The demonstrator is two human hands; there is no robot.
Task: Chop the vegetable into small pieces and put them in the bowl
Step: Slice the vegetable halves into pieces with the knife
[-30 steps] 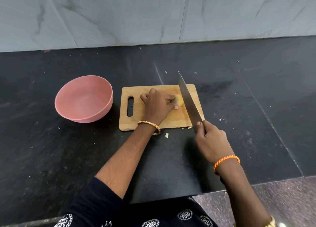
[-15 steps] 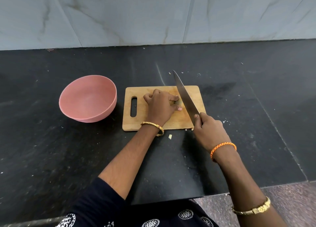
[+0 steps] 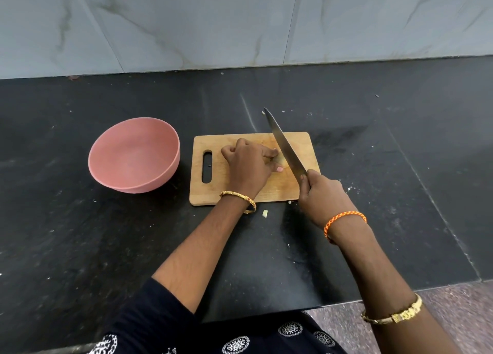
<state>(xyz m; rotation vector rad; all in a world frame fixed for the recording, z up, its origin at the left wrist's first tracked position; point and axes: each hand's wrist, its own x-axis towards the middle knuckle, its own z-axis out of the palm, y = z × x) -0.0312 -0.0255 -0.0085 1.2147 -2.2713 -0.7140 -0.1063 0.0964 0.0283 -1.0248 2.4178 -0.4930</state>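
Observation:
A wooden cutting board (image 3: 301, 145) lies on the black counter. My left hand (image 3: 246, 164) rests on the board with its fingers curled over a pale yellow vegetable (image 3: 278, 162), of which only a sliver shows. My right hand (image 3: 324, 197) grips the handle of a long knife (image 3: 284, 145). The blade slants across the board just right of my left fingers, its tip pointing away past the board's far edge. An empty pink bowl (image 3: 134, 154) stands left of the board.
A small pale vegetable piece (image 3: 264, 213) lies on the counter just in front of the board. Crumbs speckle the black counter (image 3: 400, 166). A grey marble wall (image 3: 240, 22) rises behind, and the counter's front edge runs at the lower right.
The knife and my right hand have shifted left and closer to my left fingers, covering more of the vegetable. My left hand has stayed on the board.

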